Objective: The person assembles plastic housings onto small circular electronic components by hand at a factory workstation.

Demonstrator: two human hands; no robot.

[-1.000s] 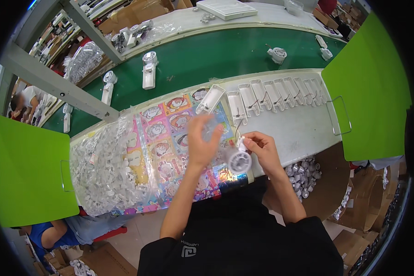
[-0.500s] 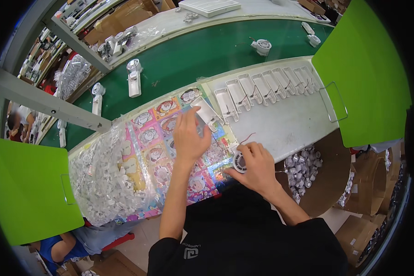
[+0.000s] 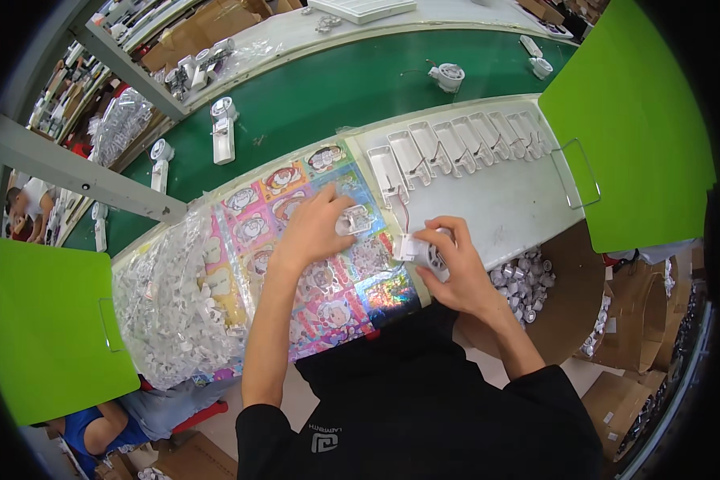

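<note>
My left hand (image 3: 310, 230) is closed around a white plastic housing (image 3: 355, 221), hiding much of it, above the colourful cartoon-print sheet (image 3: 340, 314). To its right, my right hand (image 3: 462, 276) grips a white round unit (image 3: 426, 251) with a dark ringed face and a squarish end turned toward the left hand. A thin reddish wire (image 3: 406, 218) rises from that unit. Just beyond the hands, several white open tray-like housings (image 3: 430, 150) stand in a row on the pale worktop, with thin wires at their near ends.
A clear bag of small white parts (image 3: 172, 308) lies at left. Behind runs a green belt (image 3: 328, 96) carrying white assemblies (image 3: 224, 138). Green panels (image 3: 628, 128) flank both sides. A cardboard box (image 3: 572, 300) of white round parts stands at right. A grey metal post (image 3: 88, 172) crosses the left.
My left hand has drawn the housing away from the row, nearer to me, and turned it. My right hand has lifted and turned the round unit, so its squarish end now shows.
</note>
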